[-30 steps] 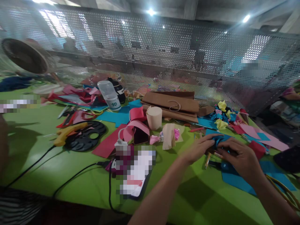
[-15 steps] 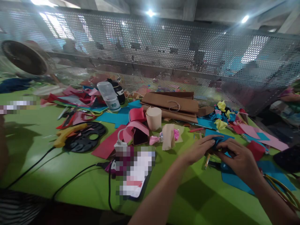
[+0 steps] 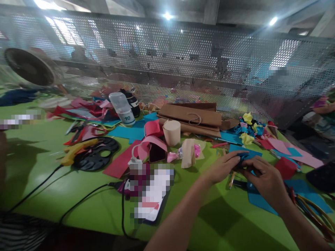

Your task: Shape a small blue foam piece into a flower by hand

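Observation:
A small crumpled piece of dark blue paper [image 3: 243, 157] is pinched between my two hands, above the right side of the green table. My left hand [image 3: 222, 168] comes at it from the left, fingers stretched along its top. From the right, my right hand [image 3: 265, 174] grips it with bent fingers, partly hiding it. Beneath the hands lie blue paper sheets [image 3: 261, 200] and a short pencil-like stick [image 3: 231, 180]. A red paper piece [image 3: 285, 168] sits just right of my right hand.
A phone [image 3: 154, 195] lies by a purple power strip [image 3: 140, 181] with black cords. A yellow glue gun [image 3: 78, 150] rests on a black palette [image 3: 104, 157]. Behind stand a beige paper cup [image 3: 172, 133], a clear bottle [image 3: 121, 108] and folded brown paper [image 3: 190, 115]. Crumpled coloured paper [image 3: 247, 129] lies right.
Both hands stay almost in place, still on the blue paper. The view has shifted very slightly, and more of the red and yellow loops by my right forearm shows.

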`<state>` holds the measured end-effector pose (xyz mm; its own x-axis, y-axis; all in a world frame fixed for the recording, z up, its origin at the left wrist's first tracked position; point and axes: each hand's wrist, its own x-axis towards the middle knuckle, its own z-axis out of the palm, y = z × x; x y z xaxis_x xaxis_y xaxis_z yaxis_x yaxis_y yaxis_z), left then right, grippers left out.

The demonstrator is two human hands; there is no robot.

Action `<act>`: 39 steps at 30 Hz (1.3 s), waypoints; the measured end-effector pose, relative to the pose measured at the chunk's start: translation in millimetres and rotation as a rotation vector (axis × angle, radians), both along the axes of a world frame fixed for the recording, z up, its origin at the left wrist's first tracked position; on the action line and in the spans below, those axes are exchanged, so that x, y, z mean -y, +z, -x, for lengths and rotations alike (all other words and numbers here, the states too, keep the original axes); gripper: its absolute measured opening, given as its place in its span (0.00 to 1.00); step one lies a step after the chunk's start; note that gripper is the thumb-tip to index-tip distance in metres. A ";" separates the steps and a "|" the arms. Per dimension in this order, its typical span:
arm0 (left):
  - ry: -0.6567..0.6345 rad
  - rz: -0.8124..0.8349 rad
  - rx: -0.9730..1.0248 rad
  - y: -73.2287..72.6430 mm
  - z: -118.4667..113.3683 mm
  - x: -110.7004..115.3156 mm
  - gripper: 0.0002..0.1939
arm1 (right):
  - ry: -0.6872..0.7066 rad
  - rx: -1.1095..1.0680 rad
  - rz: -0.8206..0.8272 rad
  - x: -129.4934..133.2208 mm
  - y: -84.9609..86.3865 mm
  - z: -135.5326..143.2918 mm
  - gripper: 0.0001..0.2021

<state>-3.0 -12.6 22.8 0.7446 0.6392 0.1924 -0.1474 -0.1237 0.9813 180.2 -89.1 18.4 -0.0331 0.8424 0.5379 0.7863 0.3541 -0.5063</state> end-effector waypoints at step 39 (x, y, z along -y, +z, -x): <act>-0.005 -0.018 0.013 -7.5 -3.9 -2.2 0.24 | 0.029 -0.046 0.012 -2.7 -11.3 -3.3 0.03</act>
<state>0.9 -10.4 15.3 0.7452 0.6317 0.2137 -0.1608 -0.1409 0.9769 183.5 -86.5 7.1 -0.0332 0.8477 0.5295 0.7513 0.3706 -0.5461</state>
